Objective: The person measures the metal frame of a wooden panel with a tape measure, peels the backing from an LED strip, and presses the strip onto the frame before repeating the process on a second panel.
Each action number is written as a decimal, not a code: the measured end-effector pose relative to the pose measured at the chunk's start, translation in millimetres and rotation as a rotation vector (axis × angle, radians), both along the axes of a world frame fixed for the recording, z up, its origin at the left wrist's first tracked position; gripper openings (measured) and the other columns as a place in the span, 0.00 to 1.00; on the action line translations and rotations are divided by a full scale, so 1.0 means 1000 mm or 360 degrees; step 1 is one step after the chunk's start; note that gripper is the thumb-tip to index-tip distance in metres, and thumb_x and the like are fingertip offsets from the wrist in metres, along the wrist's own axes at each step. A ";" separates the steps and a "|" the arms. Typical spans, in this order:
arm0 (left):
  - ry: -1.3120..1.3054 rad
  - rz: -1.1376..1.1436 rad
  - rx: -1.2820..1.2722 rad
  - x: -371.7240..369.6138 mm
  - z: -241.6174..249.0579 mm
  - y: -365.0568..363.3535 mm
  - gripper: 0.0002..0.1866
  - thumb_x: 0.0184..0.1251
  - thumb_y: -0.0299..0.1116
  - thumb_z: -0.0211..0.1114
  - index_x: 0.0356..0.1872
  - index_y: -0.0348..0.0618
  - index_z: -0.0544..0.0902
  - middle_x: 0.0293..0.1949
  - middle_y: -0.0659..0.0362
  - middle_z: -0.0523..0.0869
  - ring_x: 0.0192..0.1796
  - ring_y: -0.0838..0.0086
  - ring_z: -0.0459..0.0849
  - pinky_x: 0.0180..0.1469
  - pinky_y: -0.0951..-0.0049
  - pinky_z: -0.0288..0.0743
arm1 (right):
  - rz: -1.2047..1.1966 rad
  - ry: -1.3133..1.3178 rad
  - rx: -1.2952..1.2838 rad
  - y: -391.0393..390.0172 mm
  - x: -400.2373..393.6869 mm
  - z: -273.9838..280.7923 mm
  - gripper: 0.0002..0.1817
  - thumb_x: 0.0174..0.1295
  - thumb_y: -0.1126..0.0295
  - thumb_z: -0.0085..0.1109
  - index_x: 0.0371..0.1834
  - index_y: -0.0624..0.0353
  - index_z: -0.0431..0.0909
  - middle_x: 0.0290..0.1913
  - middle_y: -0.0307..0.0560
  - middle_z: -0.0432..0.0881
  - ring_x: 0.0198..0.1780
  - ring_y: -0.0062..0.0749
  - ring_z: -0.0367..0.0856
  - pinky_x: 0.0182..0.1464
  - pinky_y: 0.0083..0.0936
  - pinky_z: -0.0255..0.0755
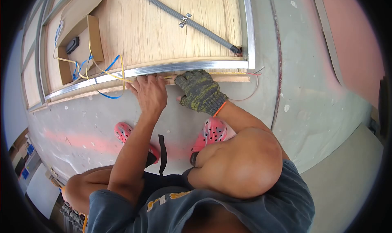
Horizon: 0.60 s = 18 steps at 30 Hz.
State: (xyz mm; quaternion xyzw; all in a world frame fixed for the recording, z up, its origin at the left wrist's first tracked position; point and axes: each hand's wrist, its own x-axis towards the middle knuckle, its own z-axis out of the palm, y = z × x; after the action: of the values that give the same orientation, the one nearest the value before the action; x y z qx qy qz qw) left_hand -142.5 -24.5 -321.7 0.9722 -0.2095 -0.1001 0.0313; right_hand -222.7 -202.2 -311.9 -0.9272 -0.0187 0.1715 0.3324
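My bare left hand (150, 95) bends its fingers over the near edge of a wooden panel, onto a thin yellow strip (107, 76) that looks like an LED strip. Blue backing tape (107, 96) hangs in loops beside it. Right of it, my right hand (200, 92) wears a grey-and-green knit glove with bare fingertips. Its forefinger reaches onto the strip near my left hand, while the thumb stands apart below. The strip runs along a wooden ledge (234, 78) under the metal frame (192, 65), ending in thin wires (256, 74) at the right corner.
An open cardboard box (64, 69) on the panel holds a small black object (72, 45). Grey corrugated conduit (163, 12) crosses the panel under a metal clamp (185, 20). Pink clogs (212, 131) stand on the grey floor (90, 118), close to the panel.
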 end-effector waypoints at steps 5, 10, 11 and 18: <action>0.0067 0.0219 0.0067 0.002 0.005 0.004 0.22 0.80 0.50 0.56 0.55 0.43 0.87 0.57 0.44 0.79 0.67 0.45 0.72 0.72 0.25 0.49 | 0.0036 -0.0119 -0.0003 0.014 0.005 -0.007 0.37 0.60 0.47 0.70 0.70 0.53 0.77 0.69 0.58 0.77 0.73 0.53 0.71 0.79 0.50 0.58; 0.0085 0.0249 0.0178 0.021 0.011 0.016 0.23 0.79 0.53 0.56 0.49 0.45 0.90 0.57 0.51 0.82 0.65 0.48 0.73 0.71 0.24 0.47 | 0.0056 -0.0154 -0.0010 0.013 0.012 -0.016 0.38 0.59 0.46 0.71 0.70 0.55 0.77 0.65 0.58 0.80 0.70 0.53 0.75 0.75 0.50 0.62; 0.0118 0.0223 0.0227 0.023 0.015 0.017 0.24 0.78 0.54 0.56 0.48 0.46 0.92 0.56 0.51 0.83 0.65 0.49 0.73 0.70 0.25 0.48 | -0.0005 -0.0271 -0.0049 0.011 0.012 -0.015 0.39 0.59 0.46 0.71 0.70 0.56 0.77 0.63 0.56 0.82 0.68 0.53 0.77 0.73 0.50 0.65; 0.0340 0.0410 -0.0033 0.028 0.019 0.031 0.19 0.74 0.55 0.63 0.49 0.55 0.93 0.54 0.53 0.85 0.67 0.50 0.75 0.66 0.33 0.57 | -0.0116 -0.0223 -0.0077 -0.042 -0.028 -0.004 0.40 0.54 0.40 0.74 0.64 0.56 0.81 0.58 0.56 0.85 0.62 0.53 0.82 0.67 0.51 0.71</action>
State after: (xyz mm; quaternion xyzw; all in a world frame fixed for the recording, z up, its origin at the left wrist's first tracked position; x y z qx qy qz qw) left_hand -114.3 6.8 -303.1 0.9744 -0.0796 -0.1959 0.0761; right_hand -250.4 -244.3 -316.1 -0.9447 -0.0040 0.0945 0.3139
